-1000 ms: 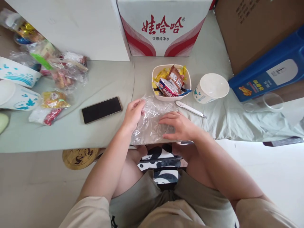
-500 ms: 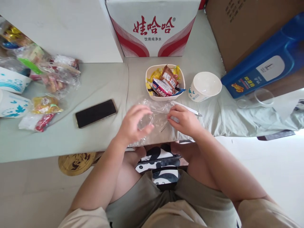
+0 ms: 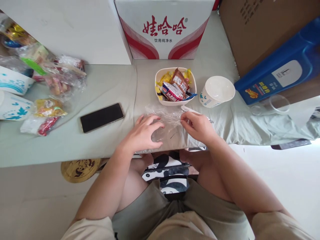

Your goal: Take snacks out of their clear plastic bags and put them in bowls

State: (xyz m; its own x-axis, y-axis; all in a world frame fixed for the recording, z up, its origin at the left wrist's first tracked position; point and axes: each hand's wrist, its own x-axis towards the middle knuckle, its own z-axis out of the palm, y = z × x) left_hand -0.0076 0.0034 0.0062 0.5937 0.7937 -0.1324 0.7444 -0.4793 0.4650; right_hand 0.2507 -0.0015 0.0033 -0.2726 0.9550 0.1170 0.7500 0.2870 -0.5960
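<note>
A crumpled clear plastic bag [image 3: 163,115] lies near the table's front edge, between my hands. My right hand [image 3: 198,126] pinches the bag's gathered right end between thumb and fingers. Fingers curved and spread, my left hand [image 3: 143,133] rests at the bag's left side with a gap between thumb and fingertips. Partly hidden behind my right hand is a white pen [image 3: 187,109]. Just beyond the bag stands a cream bowl [image 3: 176,102] of wrapped snacks [image 3: 175,86]. A white paper cup [image 3: 208,98] is to its right.
A phone [image 3: 102,117] lies left of my hands. Bagged snacks [image 3: 60,76] and paper cups [image 3: 15,106] crowd the far left. A white-and-red carton [image 3: 165,30] stands behind the bowl. At right are a blue bottle [image 3: 277,66], a clear plastic cup [image 3: 277,105] and a brown box [image 3: 250,40].
My right hand has closed on the gathered end of the bag, pulling it into a twist. My left hand has lowered and turned, its fingers still spread. The view has shifted slightly.
</note>
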